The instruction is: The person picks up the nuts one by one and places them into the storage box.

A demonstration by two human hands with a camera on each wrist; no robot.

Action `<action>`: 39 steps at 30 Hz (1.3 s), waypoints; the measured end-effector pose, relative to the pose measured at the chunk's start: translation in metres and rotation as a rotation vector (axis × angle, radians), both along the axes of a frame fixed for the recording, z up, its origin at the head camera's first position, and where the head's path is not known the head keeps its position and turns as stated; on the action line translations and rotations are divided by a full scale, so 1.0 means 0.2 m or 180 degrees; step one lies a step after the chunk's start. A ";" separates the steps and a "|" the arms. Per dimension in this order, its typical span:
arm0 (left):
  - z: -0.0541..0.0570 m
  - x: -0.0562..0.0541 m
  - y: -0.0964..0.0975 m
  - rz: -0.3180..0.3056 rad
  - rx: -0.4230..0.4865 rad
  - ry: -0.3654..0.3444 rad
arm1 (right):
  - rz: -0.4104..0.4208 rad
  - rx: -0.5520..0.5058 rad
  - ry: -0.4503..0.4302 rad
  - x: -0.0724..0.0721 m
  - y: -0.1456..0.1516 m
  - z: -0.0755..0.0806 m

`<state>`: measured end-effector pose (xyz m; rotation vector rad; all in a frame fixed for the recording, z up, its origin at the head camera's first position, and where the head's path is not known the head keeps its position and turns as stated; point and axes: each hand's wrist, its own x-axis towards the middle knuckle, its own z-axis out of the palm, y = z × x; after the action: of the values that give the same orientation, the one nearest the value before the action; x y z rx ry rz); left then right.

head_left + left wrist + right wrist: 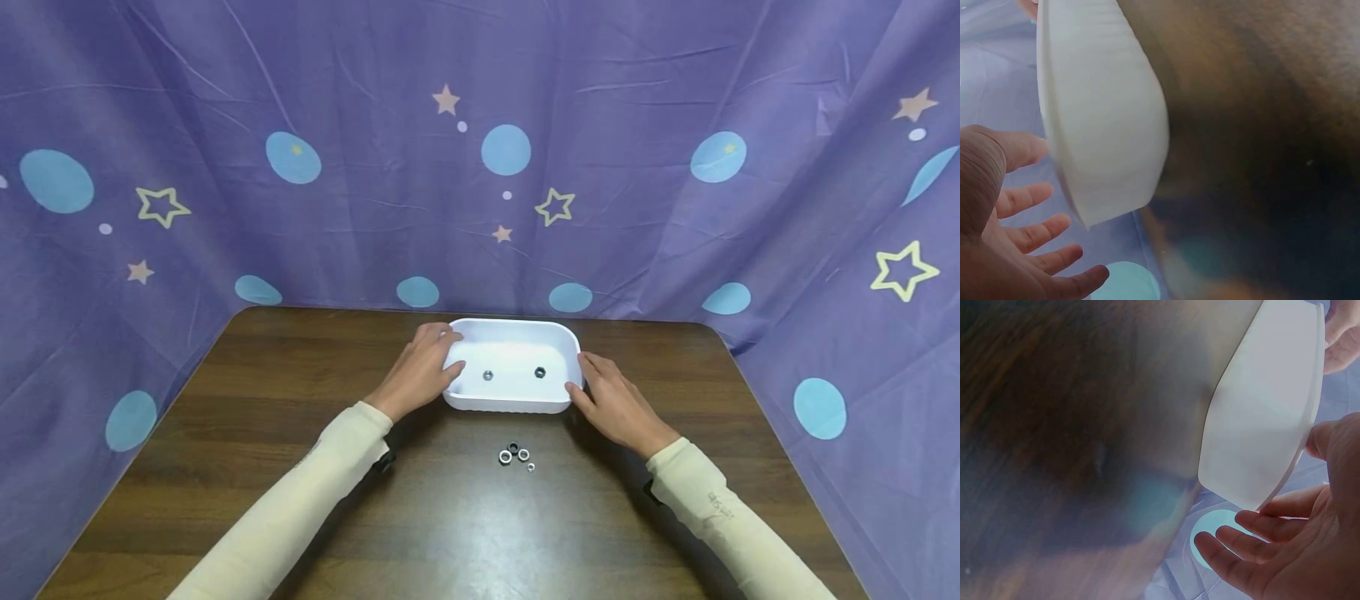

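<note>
A white rectangular plastic tray (pixel 510 407) with rounded corners stands at the back of the table. Inside it lie a small silver nut (pixel 487 376) and a dark nut (pixel 540 372). At its left end is my left hand (pixel 423 367), fingers spread and relaxed, with the thumb (pixel 1025 150) right at the rim. My right hand (pixel 618 400) is at the opposite end, its thumb (pixel 1321 439) against the rim and the other fingers loosely extended beside the wall. Several nuts lie on the table before the tray, among them a silver ring-like one (pixel 506 457) and a tiny one (pixel 531 467).
The brown wooden table (pixel 300 400) runs back to a purple curtain (pixel 375 183) printed with stars and blue ovals. More curtain hangs along both sides. Pale sleeves (pixel 300 492) cover both forearms, and dark wrist straps show beneath the cuffs.
</note>
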<state>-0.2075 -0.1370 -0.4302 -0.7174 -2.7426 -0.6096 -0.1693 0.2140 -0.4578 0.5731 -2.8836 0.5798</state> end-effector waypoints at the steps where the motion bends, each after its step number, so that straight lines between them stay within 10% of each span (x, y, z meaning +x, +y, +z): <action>1: -0.01 0.00 -0.01 0.0017 0.0016 0.0014 | -0.0001 0.0002 -0.0002 0.00 0.00 0.00; 39: -0.14 0.03 -0.02 0.0391 0.0348 -0.0291 | 0.0021 -0.0266 0.0182 0.04 0.00 -0.04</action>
<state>-0.2024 -0.1412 -0.4584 -0.5040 -2.7846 -0.7755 -0.1614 0.2145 -0.4665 0.5775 -2.7901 0.6701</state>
